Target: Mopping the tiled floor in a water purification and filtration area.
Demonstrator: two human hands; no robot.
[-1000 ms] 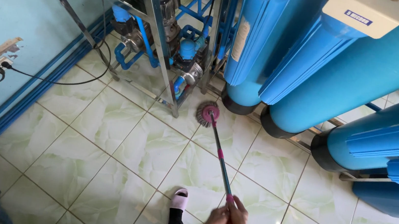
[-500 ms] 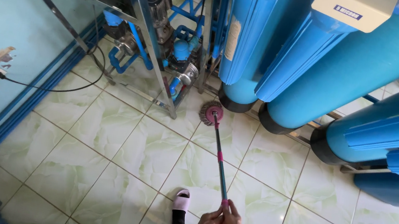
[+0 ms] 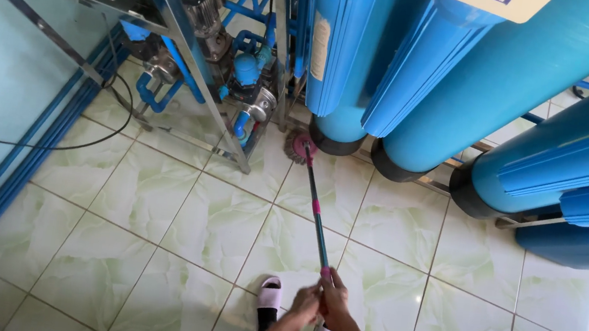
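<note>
Across the room stand big blue tanks (image 3: 472, 83), and under them lies a green tile floor (image 3: 150, 222) that looks shiny. I think much of the open floor is done, and the dark strip under the tanks and pipes (image 3: 239, 67) is left. A long mop (image 3: 316, 206) leans out, its pink head (image 3: 302, 146) on the tiles just beside a tank foot. Both hands wrap tight around the handle's near end, left hand (image 3: 304, 307) touching right hand (image 3: 334, 303).
</note>
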